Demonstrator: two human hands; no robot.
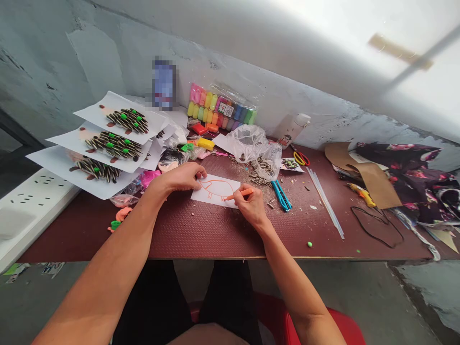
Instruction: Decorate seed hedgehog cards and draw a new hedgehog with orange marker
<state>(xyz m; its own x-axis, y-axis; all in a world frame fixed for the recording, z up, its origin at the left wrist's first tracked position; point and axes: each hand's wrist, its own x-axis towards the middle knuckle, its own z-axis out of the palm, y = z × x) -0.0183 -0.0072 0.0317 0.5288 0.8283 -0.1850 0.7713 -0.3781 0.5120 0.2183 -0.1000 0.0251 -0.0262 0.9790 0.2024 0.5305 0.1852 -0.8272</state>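
A white sheet of paper (217, 197) lies on the dark red table, with the orange outline of an animal with a rounded back and short legs drawn on it. My right hand (250, 203) grips an orange marker (244, 193), its tip touching the paper by the drawn legs. At the sheet's upper left corner, my left hand (187, 176) holds the paper with bent fingers. Just right of my right hand is a blue utility knife (281, 195). Striped sunflower seeds (263, 170) lie loose behind it, partly under a clear plastic bag (247, 141).
Stacked sheets with seed-covered hedgehog figures (118, 143) stand at left, beside a white power strip (32, 206). Against the wall lean packs of coloured clay (219, 108). Scissors (301, 158), glue sticks (325, 203) and a yellow glue gun (362, 194) lie to the right.
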